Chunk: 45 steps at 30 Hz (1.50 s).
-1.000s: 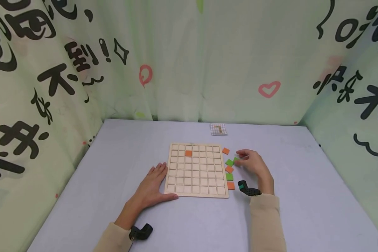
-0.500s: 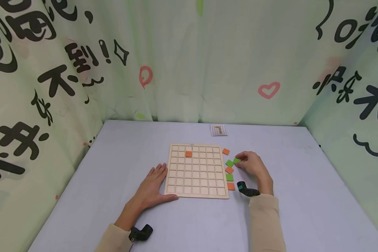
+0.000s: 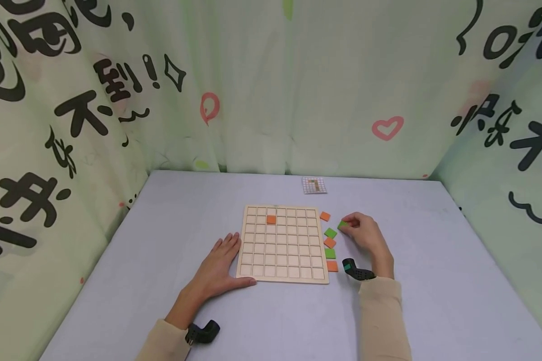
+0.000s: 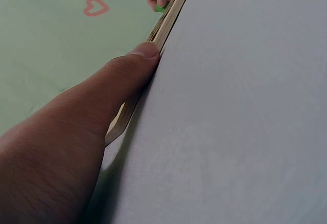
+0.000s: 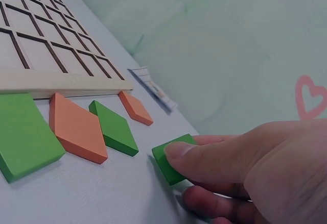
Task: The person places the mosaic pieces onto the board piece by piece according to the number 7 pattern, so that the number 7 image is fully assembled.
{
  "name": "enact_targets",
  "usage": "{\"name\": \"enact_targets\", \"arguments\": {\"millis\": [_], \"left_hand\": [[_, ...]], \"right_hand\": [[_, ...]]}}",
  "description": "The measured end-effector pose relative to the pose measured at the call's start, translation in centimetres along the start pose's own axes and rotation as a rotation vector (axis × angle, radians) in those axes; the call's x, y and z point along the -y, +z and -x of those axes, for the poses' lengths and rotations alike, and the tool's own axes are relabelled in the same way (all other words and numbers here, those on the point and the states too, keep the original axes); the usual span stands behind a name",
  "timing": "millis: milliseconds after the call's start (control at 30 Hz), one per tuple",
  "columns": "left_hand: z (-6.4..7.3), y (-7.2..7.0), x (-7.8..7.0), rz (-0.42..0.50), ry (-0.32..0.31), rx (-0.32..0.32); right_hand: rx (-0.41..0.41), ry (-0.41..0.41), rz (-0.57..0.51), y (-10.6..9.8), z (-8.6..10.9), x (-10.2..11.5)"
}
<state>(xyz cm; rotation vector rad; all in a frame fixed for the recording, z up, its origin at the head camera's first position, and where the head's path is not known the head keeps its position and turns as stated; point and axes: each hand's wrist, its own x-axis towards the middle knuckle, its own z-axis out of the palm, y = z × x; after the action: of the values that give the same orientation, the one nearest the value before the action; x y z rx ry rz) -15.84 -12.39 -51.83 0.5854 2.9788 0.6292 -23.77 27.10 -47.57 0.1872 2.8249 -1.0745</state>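
A light wooden grid board (image 3: 281, 245) lies flat on the table, with one orange tile (image 3: 271, 219) in a cell near its top. My left hand (image 3: 219, 268) rests at the board's lower left corner, fingers straight, and its thumb (image 4: 127, 71) lies along the near edge. Off the board's right side, my right hand (image 3: 365, 235) pinches a green tile (image 5: 173, 157) between thumb and fingers, tilted just above the table. Close by lie loose tiles: a green tile (image 5: 115, 127), an orange tile (image 5: 76, 127), another green tile (image 5: 25, 134) and a farther orange tile (image 5: 135, 107).
A small card (image 3: 314, 185) printed with a coloured grid pattern lies at the table's back edge. One more orange tile (image 3: 332, 266) sits by the board's lower right corner. Curtains (image 3: 334, 100) with dark lettering surround the white table (image 3: 433, 281).
My right hand has taken hold of the outermost green tile and drawn it slightly up and away from the other tiles. The left hand has stayed on the board's corner.
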Motion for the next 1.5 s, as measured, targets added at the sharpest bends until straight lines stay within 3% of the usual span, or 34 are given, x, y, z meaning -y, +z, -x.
{"name": "enact_targets", "arguments": {"millis": [367,833,1500], "left_hand": [[-0.1,0.0,0.0,-0.009,0.002,-0.001],[0.1,-0.1,0.1,0.027,0.01,-0.008],[0.0,-0.1,0.0,0.007,0.008,-0.009]], "right_hand": [[-0.076,0.003,-0.048,-0.1,-0.1,0.3],[-0.111,-0.009,-0.178,0.5,-0.4,1.2],[-0.102,-0.062,-0.235,2.2,-0.9,3.4]]}}
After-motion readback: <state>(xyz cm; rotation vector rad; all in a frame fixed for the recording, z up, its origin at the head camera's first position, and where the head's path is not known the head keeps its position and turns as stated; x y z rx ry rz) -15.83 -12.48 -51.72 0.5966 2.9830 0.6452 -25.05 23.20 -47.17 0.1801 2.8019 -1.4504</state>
